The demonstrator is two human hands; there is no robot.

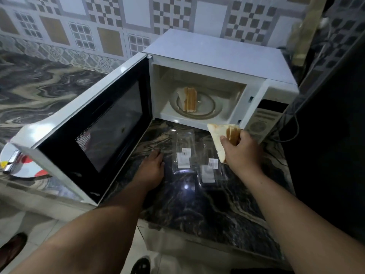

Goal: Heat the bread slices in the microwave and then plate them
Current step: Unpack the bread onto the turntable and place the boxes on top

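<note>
A white microwave (223,56) stands on the dark marble counter with its door (94,131) swung wide open to the left. Inside, a stack of bread slices (190,99) stands on edge on the glass turntable (207,107). My right hand (242,151) grips another stack of triangular bread slices (217,139) just in front of the microwave's lower right corner. My left hand (152,167) rests flat on the counter below the open door, fingers spread, holding nothing.
Two clear plastic wrappers (184,153) (210,167) with barcode labels lie on the counter between my hands. A white plate with red shapes (25,167) sits left, behind the door. Cables (292,123) hang right of the microwave beside a dark appliance.
</note>
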